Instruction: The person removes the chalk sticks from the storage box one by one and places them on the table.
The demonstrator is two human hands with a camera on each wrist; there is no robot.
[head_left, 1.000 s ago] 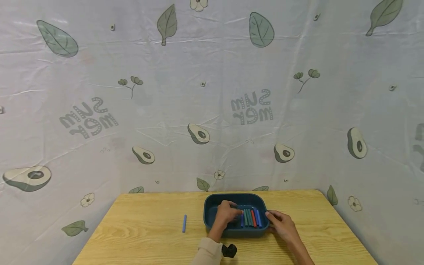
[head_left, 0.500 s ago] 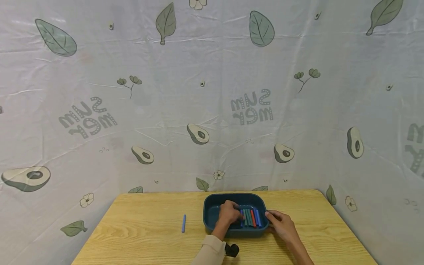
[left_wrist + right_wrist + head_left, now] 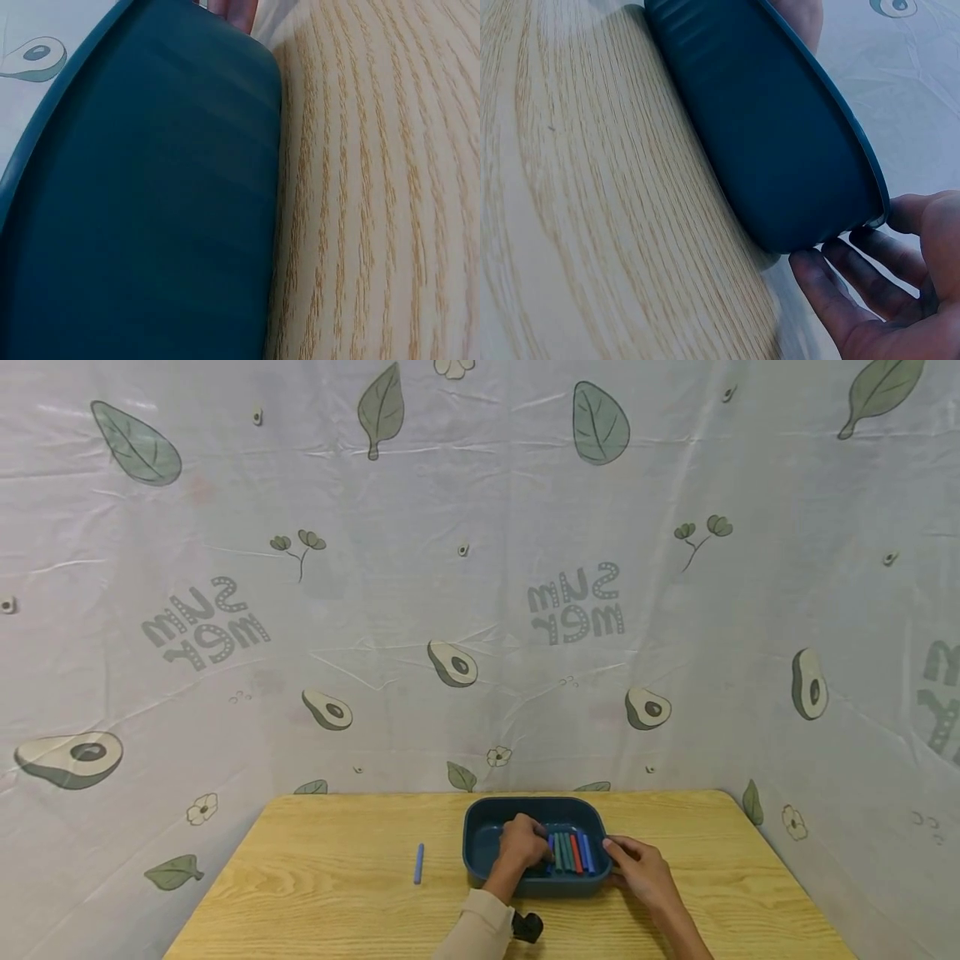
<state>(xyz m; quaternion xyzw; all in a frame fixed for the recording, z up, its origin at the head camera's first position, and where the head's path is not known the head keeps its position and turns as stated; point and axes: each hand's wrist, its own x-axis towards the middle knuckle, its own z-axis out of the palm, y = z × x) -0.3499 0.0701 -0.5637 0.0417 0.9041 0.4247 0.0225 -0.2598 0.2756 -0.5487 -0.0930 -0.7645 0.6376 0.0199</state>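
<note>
A dark teal rectangular box [image 3: 555,887] stands on the table, with a row of crayon-like sticks lying side by side in its right half: blue, green, red [image 3: 576,853] and blue. My left hand [image 3: 522,843] reaches inside, fingers bent down at the row's left end beside a blue stick [image 3: 551,842]. Its fingertips are partly hidden, so whether they pinch that stick is unclear. My right hand [image 3: 642,872] grips the box's right end. In the right wrist view its thumb [image 3: 909,214] is at the rim and the fingers press the outer wall. The left wrist view shows mostly the box's outer side [image 3: 150,187].
One loose blue stick [image 3: 419,863] lies on the wooden table [image 3: 337,860], left of the box. A pale curtain [image 3: 375,610] printed with leaves and avocados hangs behind and around the table. A black device [image 3: 527,927] sits at the left wrist.
My left hand has shifted slightly right, deeper against the left end of the row, its fingers bending further down. My right hand stays on the box, which keeps its place.
</note>
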